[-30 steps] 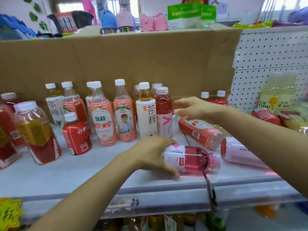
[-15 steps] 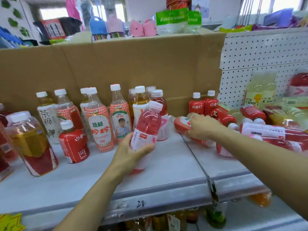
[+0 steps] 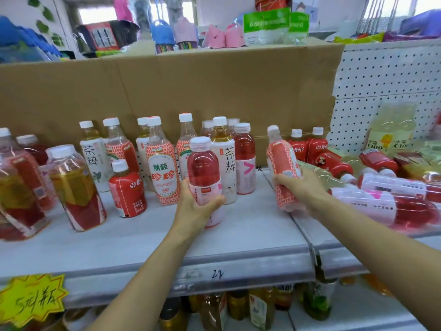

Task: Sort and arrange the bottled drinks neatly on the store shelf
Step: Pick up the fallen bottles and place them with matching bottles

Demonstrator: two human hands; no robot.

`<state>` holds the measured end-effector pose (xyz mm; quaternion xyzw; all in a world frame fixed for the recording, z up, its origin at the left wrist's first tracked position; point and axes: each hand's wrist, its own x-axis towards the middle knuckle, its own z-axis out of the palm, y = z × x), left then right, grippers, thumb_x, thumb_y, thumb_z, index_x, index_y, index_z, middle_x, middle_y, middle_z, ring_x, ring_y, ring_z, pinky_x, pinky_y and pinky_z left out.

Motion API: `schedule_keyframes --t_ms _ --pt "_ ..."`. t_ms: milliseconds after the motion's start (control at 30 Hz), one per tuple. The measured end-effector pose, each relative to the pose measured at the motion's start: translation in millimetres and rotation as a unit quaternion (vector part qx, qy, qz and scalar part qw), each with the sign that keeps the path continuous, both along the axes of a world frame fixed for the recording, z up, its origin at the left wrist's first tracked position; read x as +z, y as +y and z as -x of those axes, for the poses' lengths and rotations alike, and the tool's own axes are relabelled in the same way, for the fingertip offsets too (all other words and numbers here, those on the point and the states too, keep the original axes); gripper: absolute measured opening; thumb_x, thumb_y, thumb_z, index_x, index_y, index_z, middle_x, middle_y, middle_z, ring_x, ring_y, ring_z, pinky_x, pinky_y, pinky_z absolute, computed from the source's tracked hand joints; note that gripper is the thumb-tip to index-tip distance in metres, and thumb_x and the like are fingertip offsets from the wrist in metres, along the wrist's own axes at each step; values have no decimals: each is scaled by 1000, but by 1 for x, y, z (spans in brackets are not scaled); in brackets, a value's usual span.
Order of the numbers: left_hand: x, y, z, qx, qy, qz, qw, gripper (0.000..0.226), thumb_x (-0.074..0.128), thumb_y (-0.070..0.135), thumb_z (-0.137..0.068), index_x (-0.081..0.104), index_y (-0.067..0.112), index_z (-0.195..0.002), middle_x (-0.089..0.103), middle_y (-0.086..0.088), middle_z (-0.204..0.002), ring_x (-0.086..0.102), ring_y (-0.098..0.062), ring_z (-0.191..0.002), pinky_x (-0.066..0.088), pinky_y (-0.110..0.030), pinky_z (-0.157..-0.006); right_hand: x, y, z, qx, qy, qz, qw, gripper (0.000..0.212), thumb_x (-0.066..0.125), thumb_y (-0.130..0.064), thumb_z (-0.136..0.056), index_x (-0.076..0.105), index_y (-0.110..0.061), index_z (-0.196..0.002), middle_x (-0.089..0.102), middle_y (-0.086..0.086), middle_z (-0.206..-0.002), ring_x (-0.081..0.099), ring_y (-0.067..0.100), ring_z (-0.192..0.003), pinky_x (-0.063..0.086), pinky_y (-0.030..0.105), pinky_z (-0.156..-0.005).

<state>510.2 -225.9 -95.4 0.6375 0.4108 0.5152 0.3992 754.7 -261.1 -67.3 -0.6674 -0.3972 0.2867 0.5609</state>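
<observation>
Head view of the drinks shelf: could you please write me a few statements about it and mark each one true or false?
1. The left hand grips a pink drink bottle that is upright. True.
2. The right hand holds nothing. False: its fingers are wrapped round a red-patterned bottle.
3. Every bottle on the shelf stands upright. False: on the right side, pink-labelled bottles lie on their sides.
4. A cardboard sheet stands behind the standing bottles. True.
</observation>
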Motion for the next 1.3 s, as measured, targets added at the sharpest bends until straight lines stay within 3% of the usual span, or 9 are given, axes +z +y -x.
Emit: schedule_keyframes --t_ms 200,400,533,700,833,1033,1133,1200,1300 --pt "2 -9 3 -14 25 7 1000 73 85 16 -76 42 23 -134 66 6 -118 65 -5 -105 52 -18 -82 -2 -14 51 121 46 -104 986 70 83 1 -66 47 -16 -123 67 7 -107 65 19 -98 52 35 -81" --pt "6 -39 6 2 79 11 997 73 72 10 -87 31 36 -142 55 16 -126 56 -2 -113 43 -25 -98 -4 -13 68 191 -7 -90 977 72 85 -5 -69 41 -18 -125 64 -2 -105 64 4 -92 52 18 -71" --pt "4 -55 -2 82 172 -15 982 90 73 25 -86 14 31 -153 33 5 -152 38 -13 -136 34 -41 -115 4 -17 55 257 -47 -54 964 72 82 -9 -76 34 -21 -128 59 -10 -109 58 -3 -95 50 20 -83" --pt "22 -73 -30 249 207 -255 911 89 74 18 -87 16 10 -154 19 -9 -156 19 -17 -145 21 -22 -118 22 -22 -2 276 -283 -33 918 60 71 -8 -86 46 -18 -140 57 -6 -128 54 8 -117 44 20 -95" --pt "38 -82 -92 128 261 -415 862 62 69 12 -88 41 12 -144 43 -5 -143 38 -16 -135 28 -22 -116 51 -15 -88 246 -374 -52 893 37 65 -9 -92 63 -17 -128 64 -7 -122 58 5 -111 44 15 -95" --pt "44 -30 -211 -41 416 -311 854 65 64 5 -87 41 19 -146 41 2 -146 39 -16 -133 32 -22 -108 75 6 -201 277 -503 19 818 35 59 -5 -93 68 -22 -123 63 -13 -112 57 4 -99 37 1 -76" --pt "45 6 -250 -44 537 -298 788 80 51 -10 -82 33 22 -153 32 2 -157 27 -17 -144 21 -9 -101 68 21 -224 319 -566 55 758 44 55 0 -90 66 -25 -124 61 -17 -104 56 2 -91 39 1 -77" --pt "43 25 -267 -48 620 -310 720 79 56 -5 -82 35 25 -152 32 2 -158 23 -20 -148 22 -26 -116 61 36 -233 345 -582 58 734 47 53 -1 -90 66 -29 -125 65 -13 -116 59 7 -99 45 15 -90" --pt "39 43 -279 -54 667 -296 682 71 72 15 -78 47 27 -144 46 3 -147 38 -22 -139 32 -35 -109 62 51 -237 387 -579 55 715 50 53 1 -89 64 -29 -128 63 -15 -117 53 -2 -88 37 1 -73"
